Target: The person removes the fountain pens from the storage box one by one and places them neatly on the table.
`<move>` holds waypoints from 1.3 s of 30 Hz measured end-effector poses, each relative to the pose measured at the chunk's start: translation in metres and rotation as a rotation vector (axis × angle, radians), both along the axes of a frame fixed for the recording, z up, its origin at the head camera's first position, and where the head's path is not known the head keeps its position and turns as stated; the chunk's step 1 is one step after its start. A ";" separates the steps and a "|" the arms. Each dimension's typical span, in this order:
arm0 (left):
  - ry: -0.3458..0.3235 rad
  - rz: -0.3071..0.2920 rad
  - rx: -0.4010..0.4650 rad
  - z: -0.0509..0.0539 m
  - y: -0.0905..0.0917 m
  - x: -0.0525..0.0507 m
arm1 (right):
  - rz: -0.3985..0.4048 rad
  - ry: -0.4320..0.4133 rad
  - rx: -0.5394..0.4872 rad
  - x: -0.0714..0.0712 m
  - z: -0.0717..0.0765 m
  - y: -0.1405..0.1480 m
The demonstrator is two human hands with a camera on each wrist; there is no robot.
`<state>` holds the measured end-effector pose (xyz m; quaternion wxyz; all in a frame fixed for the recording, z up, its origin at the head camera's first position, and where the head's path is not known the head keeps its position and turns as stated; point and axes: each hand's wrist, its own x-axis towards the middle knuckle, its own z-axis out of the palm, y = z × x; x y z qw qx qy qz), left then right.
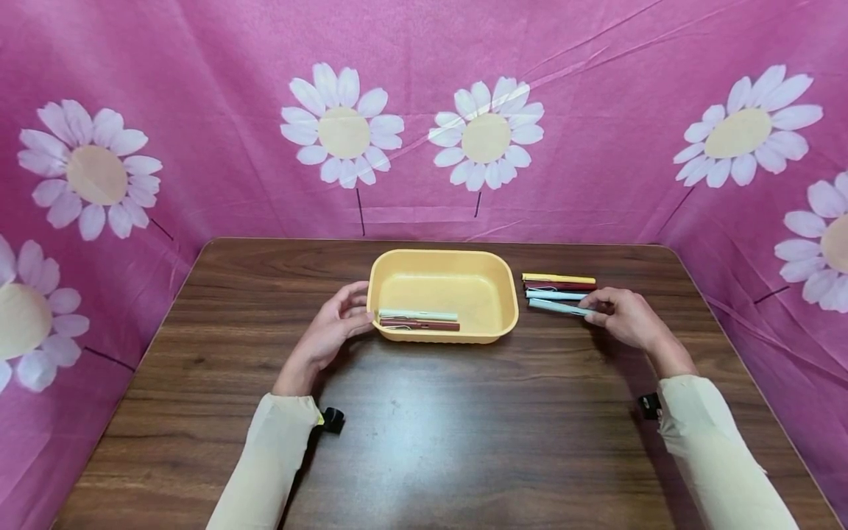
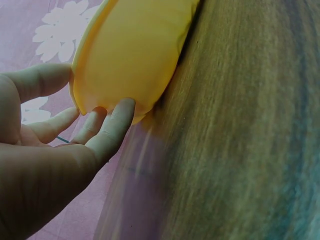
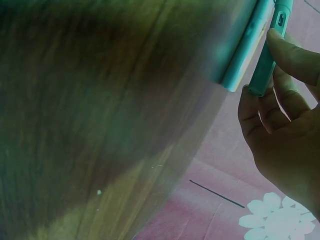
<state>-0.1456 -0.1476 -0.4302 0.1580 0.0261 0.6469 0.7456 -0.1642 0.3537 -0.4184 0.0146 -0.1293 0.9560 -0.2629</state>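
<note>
A yellow tray (image 1: 442, 254) stands near the table's far edge, with a pale green pen (image 1: 419, 315) and a dark red pen (image 1: 430, 326) lying along its near side. My left hand (image 1: 331, 327) touches the tray's left end; in the left wrist view the fingers (image 2: 117, 117) rest against the yellow wall (image 2: 130, 55). Right of the tray, my right hand (image 1: 626, 316) pinches the end of a light blue pen (image 1: 559, 306) between thumb and fingers. The right wrist view shows this pen (image 3: 265, 70) in the fingertips, beside another pen (image 3: 240, 60).
Beyond the held pen lie another light blue pen (image 1: 550, 294), a dark red pen (image 1: 556, 286) and a yellow pen (image 1: 563, 279), side by side. The brown wooden table (image 1: 424, 442) meets a pink cloth (image 1: 252, 147) with white flowers behind and at both sides.
</note>
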 end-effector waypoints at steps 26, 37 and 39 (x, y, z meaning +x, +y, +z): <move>-0.028 -0.007 0.010 0.004 -0.003 -0.004 | -0.055 -0.080 0.019 -0.012 -0.007 -0.003; -0.031 -0.016 0.004 0.005 -0.006 -0.009 | -0.071 -0.088 0.037 -0.016 -0.009 -0.007; -0.029 -0.017 0.000 0.005 -0.007 -0.010 | -0.075 -0.087 0.036 -0.017 -0.008 -0.007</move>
